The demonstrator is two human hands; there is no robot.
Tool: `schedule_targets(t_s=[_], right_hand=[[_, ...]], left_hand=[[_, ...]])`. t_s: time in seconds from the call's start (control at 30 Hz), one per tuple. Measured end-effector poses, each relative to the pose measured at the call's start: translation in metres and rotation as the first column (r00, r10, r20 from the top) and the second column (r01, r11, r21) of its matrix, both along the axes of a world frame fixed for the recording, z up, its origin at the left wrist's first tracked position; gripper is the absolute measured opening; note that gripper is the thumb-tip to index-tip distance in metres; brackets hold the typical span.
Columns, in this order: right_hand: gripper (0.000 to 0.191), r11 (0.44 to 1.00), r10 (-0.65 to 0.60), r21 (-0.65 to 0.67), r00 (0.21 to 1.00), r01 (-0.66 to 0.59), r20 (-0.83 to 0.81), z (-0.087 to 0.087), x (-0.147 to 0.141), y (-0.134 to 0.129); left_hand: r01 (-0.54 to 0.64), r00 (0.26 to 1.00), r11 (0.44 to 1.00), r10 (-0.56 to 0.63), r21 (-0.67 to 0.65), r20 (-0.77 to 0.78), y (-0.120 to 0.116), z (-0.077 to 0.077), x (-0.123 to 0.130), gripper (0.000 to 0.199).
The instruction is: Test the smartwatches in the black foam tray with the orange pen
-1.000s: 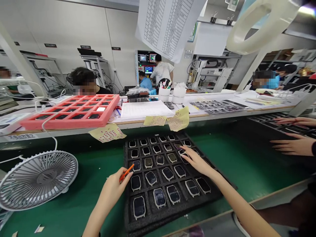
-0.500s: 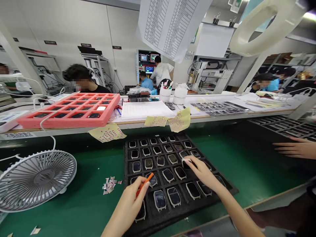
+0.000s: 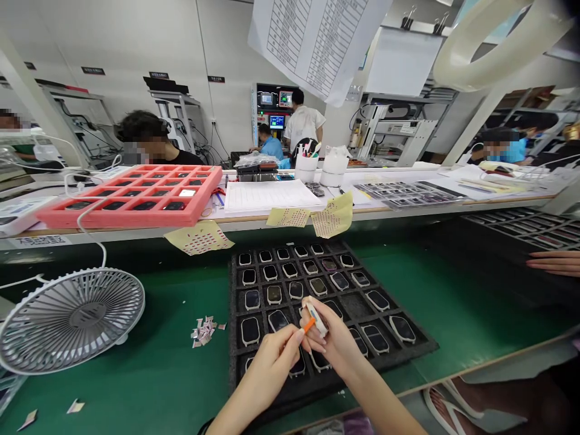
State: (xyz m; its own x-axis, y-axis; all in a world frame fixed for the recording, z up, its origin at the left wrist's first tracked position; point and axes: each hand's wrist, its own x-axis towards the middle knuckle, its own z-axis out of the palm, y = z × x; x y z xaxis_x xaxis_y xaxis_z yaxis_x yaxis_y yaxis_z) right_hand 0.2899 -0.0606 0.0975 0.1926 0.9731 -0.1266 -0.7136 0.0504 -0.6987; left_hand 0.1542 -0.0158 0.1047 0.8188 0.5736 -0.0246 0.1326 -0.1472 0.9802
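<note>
My right hand (image 3: 333,332) grips a pale-framed watch case (image 3: 317,320), tilted on edge above the black foam tray (image 3: 426,347). In my left hand (image 3: 277,356) is a thin orange stick (image 3: 309,325), its tip touching or very close to the side of the watch case. Which kind of tool the stick is, I cannot tell. Several watch cases with dark screens, such as one at the right (image 3: 402,329), lie in the tray's compartments. One compartment (image 3: 357,307), right of centre, holds no watch case. My hands hide part of the front rows.
A white fan (image 3: 86,317) stands at the left on the green mat (image 3: 167,380). Small label scraps (image 3: 203,331) lie left of the tray. A pink foam tray (image 3: 118,219) rests on the shelf. Another person's hand (image 3: 555,263) is at the right by a black tray (image 3: 534,229).
My right hand has lifted a watch case out of its compartment and brought it left. My left hand has moved right, bringing the orange stick to it. The other person's hand has shifted right.
</note>
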Motion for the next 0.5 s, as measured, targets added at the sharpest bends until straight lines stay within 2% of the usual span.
schedule_targets(t_s=[0.1,0.3,0.4,0.5], right_hand=[[0.024,1.0,-0.014,0.013,1.0,0.014,0.022,0.0,0.003,0.0],[0.03,0.997,-0.074,0.037,0.962,0.067,0.264,0.006,0.006,-0.003],[0.032,0.999,-0.011,0.05,0.991,0.004,0.133,0.007,-0.001,-0.002],[0.035,0.998,0.052,0.045,0.998,-0.05,-0.044,0.004,-0.01,0.002]], left_hand=[[0.006,1.0,1.0,-0.006,-0.023,0.002,0.001,-0.003,-0.001,0.046],[0.063,0.998,0.996,-0.062,-0.062,0.022,0.006,0.002,-0.002,0.047],[0.091,0.993,0.987,-0.08,-0.131,0.082,0.006,0.002,-0.001,0.048],[0.069,0.99,0.988,-0.052,-0.135,0.129,0.004,-0.003,0.0,0.051]])
